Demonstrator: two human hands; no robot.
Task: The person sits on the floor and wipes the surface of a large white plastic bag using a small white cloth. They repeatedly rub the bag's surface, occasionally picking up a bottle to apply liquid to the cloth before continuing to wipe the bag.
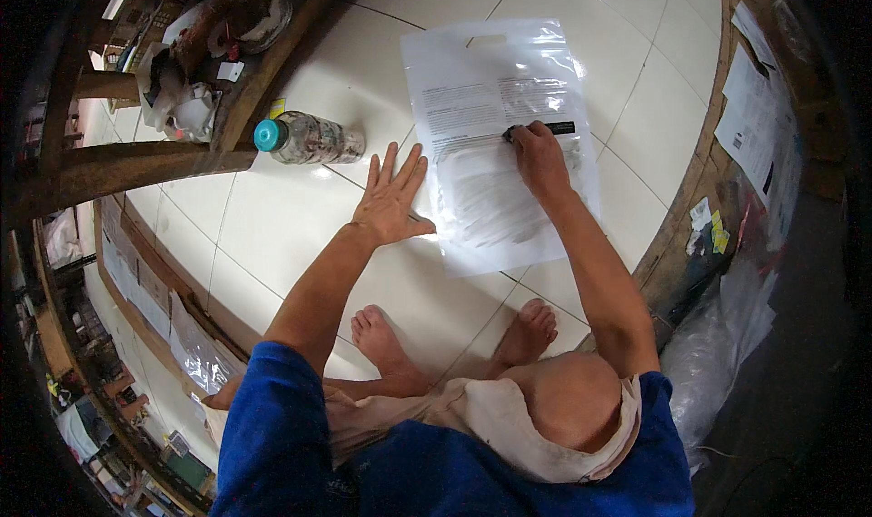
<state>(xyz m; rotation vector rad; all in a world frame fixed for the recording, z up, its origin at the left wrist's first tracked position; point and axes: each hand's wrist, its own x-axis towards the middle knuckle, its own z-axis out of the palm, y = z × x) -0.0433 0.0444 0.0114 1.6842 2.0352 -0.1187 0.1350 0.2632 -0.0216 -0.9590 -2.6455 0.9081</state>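
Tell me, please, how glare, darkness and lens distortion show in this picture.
Head view: a light glares in the white floor near the top, and the plastic bag shines at its upper right; head view: the wooden edging at right bows with the fisheye, and the corners go black; head view: the lower right is very dark.

Looks like a cluttered workshop or storeroom, possibly inside a home; cannot be settled further. Has a floor of glossy, cream, square tiles (263,217), with a translucent white plastic bag bearing dark print (454,63) laid straight on it. Shows a thick, brown wooden framework (136,165) at the left, holding crumpled packaging and loose items (191,113). Includes, along the right, bunched clear plastic sheeting (718,381) and white printed paper sheets (754,122). Suggests home through bare feet (383,343).
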